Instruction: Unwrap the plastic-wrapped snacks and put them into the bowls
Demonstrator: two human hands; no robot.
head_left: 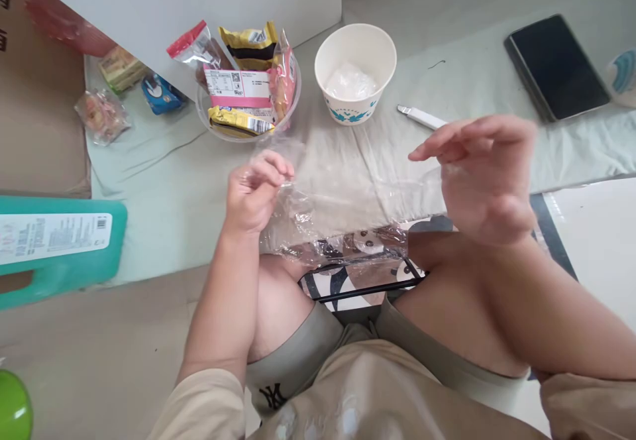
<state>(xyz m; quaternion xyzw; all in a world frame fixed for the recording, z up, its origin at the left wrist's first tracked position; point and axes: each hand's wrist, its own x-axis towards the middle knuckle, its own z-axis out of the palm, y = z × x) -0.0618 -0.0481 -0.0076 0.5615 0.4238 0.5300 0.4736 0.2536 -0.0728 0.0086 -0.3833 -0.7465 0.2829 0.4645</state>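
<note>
- Left hand [256, 195] pinches clear plastic film [338, 195]; keep the pinch firm.
- Right hand [484, 175], blurred, seems open-fingered at the film's far edge; draw taut evenly.

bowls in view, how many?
2: clear snack bowl at top centre, white paper bowl just to its right. The box behind may hide more.

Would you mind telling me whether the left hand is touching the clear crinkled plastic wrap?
Touching. The head view shows the left hand pinching an edge of the clear crinkled plastic wrap between thumb and fingertips.
</note>
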